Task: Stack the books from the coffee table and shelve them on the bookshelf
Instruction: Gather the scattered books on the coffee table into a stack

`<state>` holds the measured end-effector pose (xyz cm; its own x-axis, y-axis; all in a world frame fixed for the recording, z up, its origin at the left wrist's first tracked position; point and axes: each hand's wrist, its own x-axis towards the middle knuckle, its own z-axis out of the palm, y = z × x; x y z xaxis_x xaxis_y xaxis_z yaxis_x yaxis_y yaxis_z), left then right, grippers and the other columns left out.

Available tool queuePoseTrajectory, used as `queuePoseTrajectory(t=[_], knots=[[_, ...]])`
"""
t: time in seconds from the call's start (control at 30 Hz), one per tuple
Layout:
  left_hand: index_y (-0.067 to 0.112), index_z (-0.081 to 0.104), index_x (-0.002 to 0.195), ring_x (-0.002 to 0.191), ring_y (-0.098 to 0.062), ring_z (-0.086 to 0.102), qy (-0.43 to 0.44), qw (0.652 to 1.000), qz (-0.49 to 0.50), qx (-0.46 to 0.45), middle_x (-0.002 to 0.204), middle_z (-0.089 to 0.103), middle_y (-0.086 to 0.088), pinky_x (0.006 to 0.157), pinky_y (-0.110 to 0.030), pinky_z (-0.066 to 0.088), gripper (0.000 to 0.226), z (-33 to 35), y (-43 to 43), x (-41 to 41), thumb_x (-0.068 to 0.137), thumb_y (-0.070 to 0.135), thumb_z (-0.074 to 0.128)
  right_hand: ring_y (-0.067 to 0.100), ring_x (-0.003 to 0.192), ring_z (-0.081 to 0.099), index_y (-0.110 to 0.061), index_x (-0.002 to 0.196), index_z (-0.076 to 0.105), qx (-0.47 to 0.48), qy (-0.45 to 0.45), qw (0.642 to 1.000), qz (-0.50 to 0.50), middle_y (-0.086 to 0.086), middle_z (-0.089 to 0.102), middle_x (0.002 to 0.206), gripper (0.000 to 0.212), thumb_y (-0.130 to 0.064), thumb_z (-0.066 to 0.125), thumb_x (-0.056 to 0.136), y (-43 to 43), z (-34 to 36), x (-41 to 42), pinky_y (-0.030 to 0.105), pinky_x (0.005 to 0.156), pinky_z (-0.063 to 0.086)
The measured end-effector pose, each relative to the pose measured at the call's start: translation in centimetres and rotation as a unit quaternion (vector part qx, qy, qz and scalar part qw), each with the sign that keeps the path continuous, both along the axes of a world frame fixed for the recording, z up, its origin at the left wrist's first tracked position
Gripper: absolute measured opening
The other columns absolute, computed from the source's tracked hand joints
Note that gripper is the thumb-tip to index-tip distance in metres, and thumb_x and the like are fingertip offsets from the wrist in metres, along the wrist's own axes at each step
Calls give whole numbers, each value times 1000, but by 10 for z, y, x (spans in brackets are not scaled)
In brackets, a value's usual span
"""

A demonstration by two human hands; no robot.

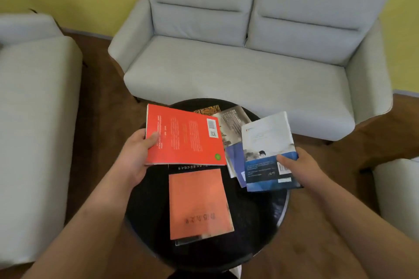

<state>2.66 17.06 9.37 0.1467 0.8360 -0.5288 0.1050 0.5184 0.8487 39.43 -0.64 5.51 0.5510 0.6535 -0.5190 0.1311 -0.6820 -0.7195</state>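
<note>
My left hand (136, 154) grips a red book (183, 136) by its left edge, thumb on the cover, lifted above the round black coffee table (149, 210). My right hand (301, 165) holds a blue-and-white book (267, 142) by its lower right corner, raised over the table's right side. An orange book (199, 204) lies flat on the table near me, on top of a dark book whose edge shows. Under the held books lie a purple-blue book (237, 158), a grey book (233, 124) and a patterned book (207, 109). No bookshelf is in view.
A light grey two-seat sofa (238, 75) stands behind the table. Another grey seat (34, 120) sits at the left and a pale seat corner (399, 188) at the right. The floor (102, 108) is brown wood, the wall yellow.
</note>
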Motion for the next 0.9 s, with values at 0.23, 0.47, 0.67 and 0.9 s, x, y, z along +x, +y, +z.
queuePoseTrajectory(t=[0.23,0.47,0.67,0.9], knots=[[18,63,117,88,-26,75,2,996,-59,-69,102,77,-12,76,-42,56,25,-6,-65,-23,102,32,49,17,90,69,-25,106,58,12,29,999,-8,-2,70,102,18,-34,68,95,-60,12,-17,28,64,54],[9,61,111,101,-35,69,-6,987,78,-139,113,71,-18,76,-48,57,15,-27,-149,-9,98,12,54,22,85,76,-22,105,62,51,86,994,-41,3,77,100,11,-27,67,96,-75,26,-38,34,69,59],[7,45,140,122,-35,58,180,977,11,-111,138,57,-17,103,-55,48,70,-22,-143,-23,83,32,78,21,80,77,-23,105,62,57,99,993,-40,2,78,96,12,-29,68,96,-79,39,-38,32,64,58],[16,52,132,110,-23,62,356,926,-111,55,123,63,-7,93,-41,51,38,-26,-129,-23,97,27,60,22,85,77,-24,106,63,50,84,995,-17,0,78,97,12,-29,68,96,-76,46,-41,35,72,60]])
